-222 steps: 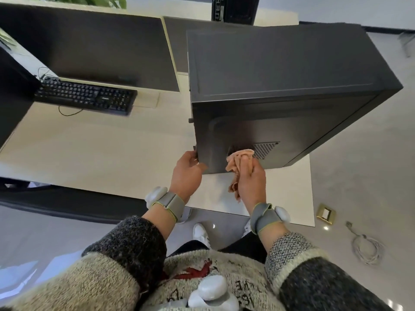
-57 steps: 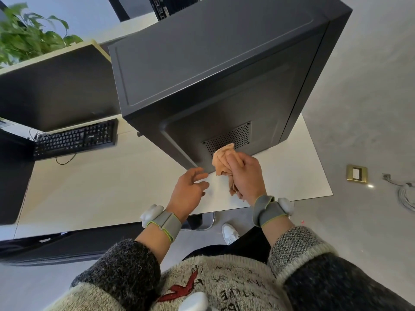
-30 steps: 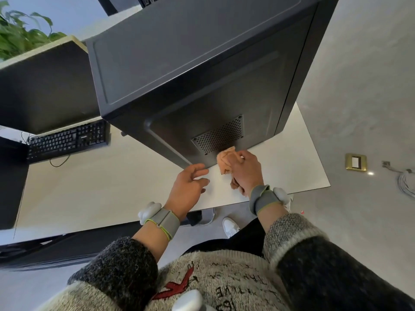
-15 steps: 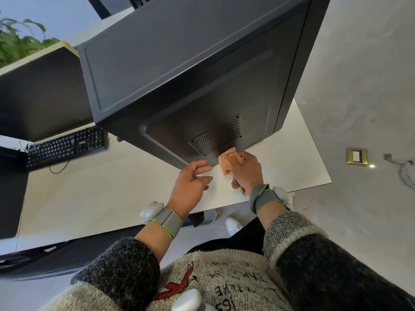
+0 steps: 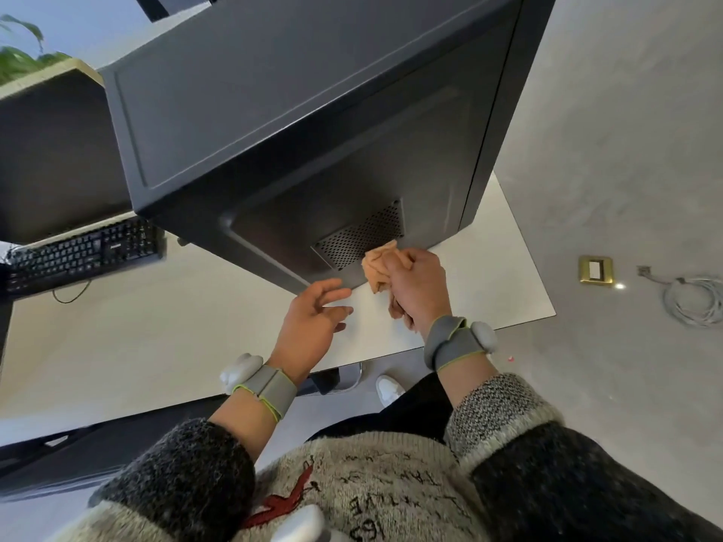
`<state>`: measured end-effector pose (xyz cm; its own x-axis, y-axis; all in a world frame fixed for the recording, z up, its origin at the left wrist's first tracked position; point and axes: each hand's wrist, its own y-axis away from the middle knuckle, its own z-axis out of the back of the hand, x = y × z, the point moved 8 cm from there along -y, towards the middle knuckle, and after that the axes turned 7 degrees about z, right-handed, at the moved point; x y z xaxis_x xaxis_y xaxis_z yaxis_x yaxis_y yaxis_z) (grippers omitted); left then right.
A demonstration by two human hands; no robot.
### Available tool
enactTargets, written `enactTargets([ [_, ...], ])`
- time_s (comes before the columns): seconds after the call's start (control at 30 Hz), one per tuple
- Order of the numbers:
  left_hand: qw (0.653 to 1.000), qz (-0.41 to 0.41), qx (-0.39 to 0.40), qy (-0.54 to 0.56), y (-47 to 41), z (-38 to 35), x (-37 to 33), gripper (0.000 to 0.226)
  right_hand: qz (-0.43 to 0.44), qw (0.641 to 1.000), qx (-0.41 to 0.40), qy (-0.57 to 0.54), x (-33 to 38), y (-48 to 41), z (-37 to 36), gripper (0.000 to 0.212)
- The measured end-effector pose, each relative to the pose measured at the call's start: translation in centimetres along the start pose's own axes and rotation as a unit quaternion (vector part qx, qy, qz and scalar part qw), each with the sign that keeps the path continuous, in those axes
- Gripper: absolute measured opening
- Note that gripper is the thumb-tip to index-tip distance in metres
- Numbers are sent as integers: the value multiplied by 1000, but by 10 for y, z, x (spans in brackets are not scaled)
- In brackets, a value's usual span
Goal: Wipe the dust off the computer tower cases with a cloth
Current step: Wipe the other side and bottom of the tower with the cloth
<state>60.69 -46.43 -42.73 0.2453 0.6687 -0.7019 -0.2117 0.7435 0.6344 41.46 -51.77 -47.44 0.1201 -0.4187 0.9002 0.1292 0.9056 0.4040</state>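
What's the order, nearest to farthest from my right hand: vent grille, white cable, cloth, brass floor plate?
1. cloth, held in the right hand.
2. vent grille, just above it.
3. brass floor plate, on the floor, right.
4. white cable, farther right.

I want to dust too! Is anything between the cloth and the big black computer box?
Nothing visible does. The right hand grips the cloth against the tower case, by the lower corner of the vent grille. The left hand is open beside it, not blocking.
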Motion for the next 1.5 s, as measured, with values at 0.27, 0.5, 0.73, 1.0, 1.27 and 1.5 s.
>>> enactTargets([
  [0.27,1000,2,8,1,0,-4,-2,41,-71,997,12,18,-26,0,-2,26],
  [0.5,1000,15,6,-5,2,-4,2,40,78,996,-39,10,14,5,2,34],
  [0.73,1000,5,11,-2,6,-10,-5,33,-59,994,54,80,-30,3,1,24],
  [1.0,998,-41,31,46,8,-23,-18,27,203,968,110,95,22,46,-8,18],
  [1.27,987,-5,92,135,5,-41,-35,26,263,960,14,99,34,55,14,32],
  [1.5,991,29,49,123,0,-30,-16,17,90,987,-128,21,-11,-7,15,9],
])
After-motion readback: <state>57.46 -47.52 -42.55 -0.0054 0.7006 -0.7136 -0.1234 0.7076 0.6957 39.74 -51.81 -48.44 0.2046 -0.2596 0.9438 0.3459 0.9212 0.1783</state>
